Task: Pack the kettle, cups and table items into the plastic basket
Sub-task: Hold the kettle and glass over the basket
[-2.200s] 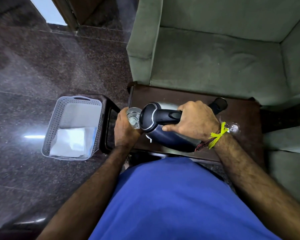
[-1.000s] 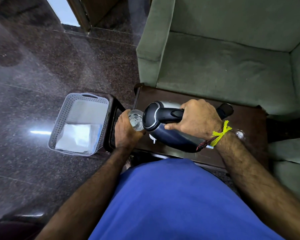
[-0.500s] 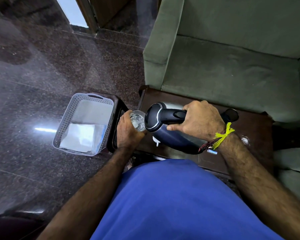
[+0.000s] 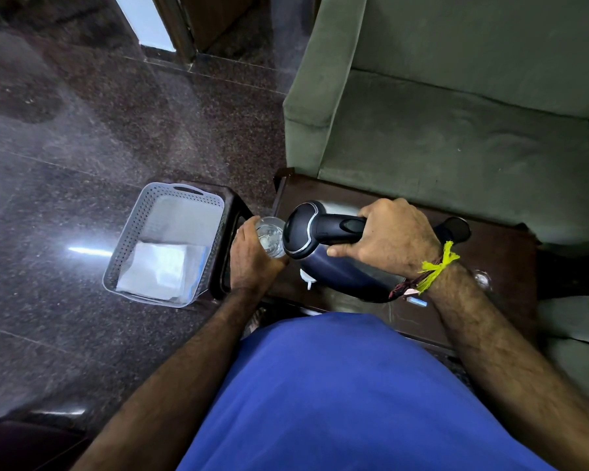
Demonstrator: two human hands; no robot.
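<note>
My right hand (image 4: 391, 237) grips the black handle of a dark blue kettle (image 4: 340, 273), which is tilted to the left above the dark wooden table (image 4: 504, 253). My left hand (image 4: 250, 260) holds a clear glass cup (image 4: 271, 236) right at the kettle's top, over the table's left end. The grey perforated plastic basket (image 4: 130, 229) stands on a dark stool to the left, with white folded material lying in its bottom. Another clear glass (image 4: 483, 278) stands on the table behind my right wrist. The black kettle base (image 4: 454, 229) lies on the table beyond my right hand.
A green sofa (image 4: 456, 130) borders the table's far side. Polished dark stone floor (image 4: 65, 147) spreads to the left, with a doorway (image 4: 157, 25) at the top. My blue shirt (image 4: 337, 396) fills the lower middle.
Both hands keep the same hold on kettle and cup. The whole scene has slid slightly right and down in view as my head turned.
</note>
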